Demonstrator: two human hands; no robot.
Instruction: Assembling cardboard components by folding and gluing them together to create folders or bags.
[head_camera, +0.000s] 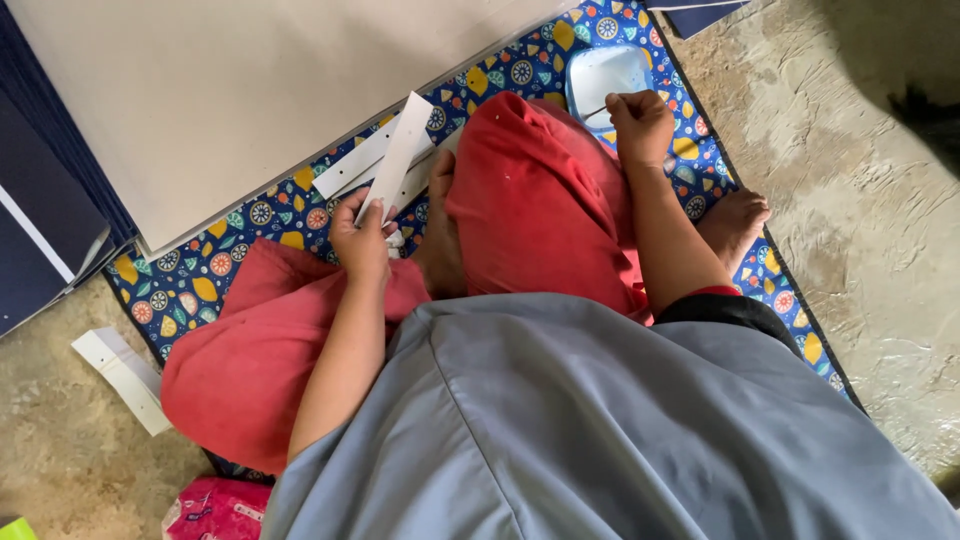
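At the far left, dark blue sheets (40, 215) are lying stacked on the floor, and a loose white strip (122, 378) is lying on the bare floor (70, 470) near my knee, out of the way. A big pale board (230, 100) is leaning over the patterned mat (185, 285) where I am sitting, so the stock is staying within reach.

My left hand (360, 240) is pinching a white paper strip (398, 152) by its near end, my grip closed on it, so the strip is standing up and away from my red trousers (530, 200). More white strips (352, 170) are lying on the mat just behind it.

My right hand (640, 125) is curled into a fist around a thin stick-like tool (594, 113), its tip reaching into a pale blue dish (606, 72) on the mat. I cannot tell what the dish is holding. The dish is sitting just beyond my knee, near my working hand.
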